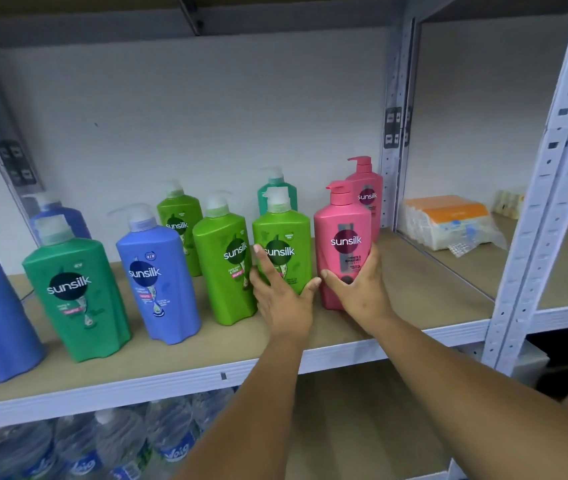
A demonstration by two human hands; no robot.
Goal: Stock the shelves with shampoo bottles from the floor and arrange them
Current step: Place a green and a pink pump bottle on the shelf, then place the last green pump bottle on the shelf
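Shampoo bottles sit along the shelf (345,351); I'm in the arranging step, my right hand (362,289) wrapped round the pink bottle (343,237) at 3 o'clock, my left hand (281,299) splayed on the light green bottle (286,247), probably just touching; next, nudge both into line.

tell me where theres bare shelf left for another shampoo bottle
Bare board lies to the right of the front pink bottle, out to the right upright, and along the shelf's front edge. The middle is crowded: the green bottle and pink one stand close together, with the left hand and right hand on them.
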